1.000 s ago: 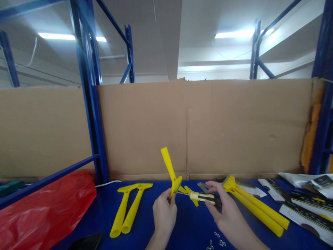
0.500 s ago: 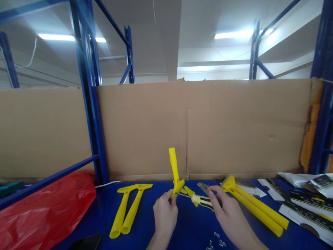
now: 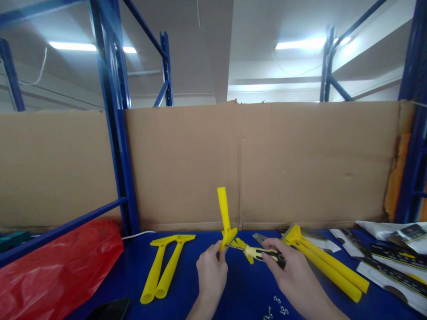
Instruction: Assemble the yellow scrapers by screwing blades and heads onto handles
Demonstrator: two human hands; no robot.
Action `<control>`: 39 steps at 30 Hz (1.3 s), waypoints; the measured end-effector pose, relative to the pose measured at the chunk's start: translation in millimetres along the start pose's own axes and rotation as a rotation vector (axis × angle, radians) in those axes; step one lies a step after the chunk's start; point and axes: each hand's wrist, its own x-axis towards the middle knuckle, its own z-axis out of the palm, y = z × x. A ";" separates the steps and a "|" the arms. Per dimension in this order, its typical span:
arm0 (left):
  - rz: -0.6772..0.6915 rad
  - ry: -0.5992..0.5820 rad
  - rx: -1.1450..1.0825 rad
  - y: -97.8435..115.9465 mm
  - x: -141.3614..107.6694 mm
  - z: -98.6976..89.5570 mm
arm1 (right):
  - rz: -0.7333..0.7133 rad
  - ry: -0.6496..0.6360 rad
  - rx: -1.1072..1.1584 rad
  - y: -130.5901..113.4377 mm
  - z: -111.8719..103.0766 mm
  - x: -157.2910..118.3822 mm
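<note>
My left hand [image 3: 212,266] is closed around the head of a yellow T-shaped scraper [image 3: 224,211], whose tubular handle points upward. In my right hand [image 3: 293,269] is a screwdriver [image 3: 262,254] with a cream and black handle, gripped between thumb and fingers. Its shaft runs left and its tip meets the scraper head near my left fingertips; the exact contact point is too small to make out. Behind the screwdriver lie small yellow pieces [image 3: 246,255] and a flat grey blade-like part [image 3: 259,239]. Several small metal screws or nuts [image 3: 280,306] lie in front of my right hand.
Two yellow scrapers [image 3: 163,271] lie on the blue tabletop [image 3: 182,306] at left, and more [image 3: 328,264] at right. A red plastic bag [image 3: 66,266] and a dark object [image 3: 108,310] are at left. Printed packages [image 3: 393,280] lie far right. Cardboard [image 3: 187,164] stands behind.
My right thumb and fingers have shifted along the screwdriver handle, showing more of its black end. My left hand and the scraper have hardly moved.
</note>
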 end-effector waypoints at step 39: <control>0.071 0.243 -0.246 -3.0 5.2 -2.5 | 0.046 -0.424 -0.319 19.6 1.2 5.9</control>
